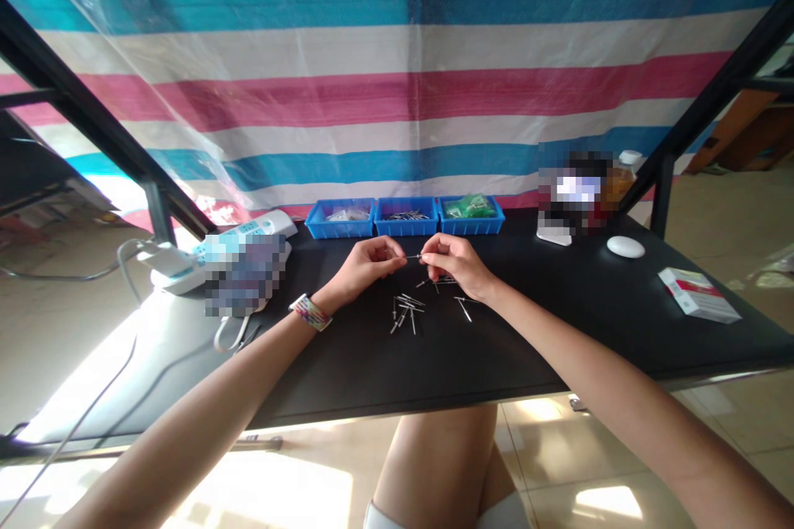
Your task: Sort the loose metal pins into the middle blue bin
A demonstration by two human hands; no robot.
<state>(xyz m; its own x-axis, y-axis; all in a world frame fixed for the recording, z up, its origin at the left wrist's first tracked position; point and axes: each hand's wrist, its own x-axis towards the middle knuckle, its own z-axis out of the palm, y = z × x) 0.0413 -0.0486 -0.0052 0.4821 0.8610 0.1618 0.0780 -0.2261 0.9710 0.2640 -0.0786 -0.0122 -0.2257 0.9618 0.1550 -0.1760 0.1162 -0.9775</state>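
Between my two hands, level above the black tabletop, is a thin metal blind rivet (413, 256). My left hand (372, 263) pinches one end of it with thumb and forefinger. The other end sits in the pinched fingertips of my right hand (456, 263). Below them lies a loose pile of blind rivets (406, 312), pointing in various directions. A few more rivets (464, 308) rest to the right, and others lie partly hidden under my right hand. Just behind the hands, a blue bin (406, 226) holds more of these metal pieces.
Another blue bin (341, 229) contains clear plastic bags, and a third bin (471, 225) green ones. A power strip (248, 233) with cables stands left on the black table (347, 380). Rightward are a white mouse (626, 247), a small box (699, 295) and a bottle (624, 175).
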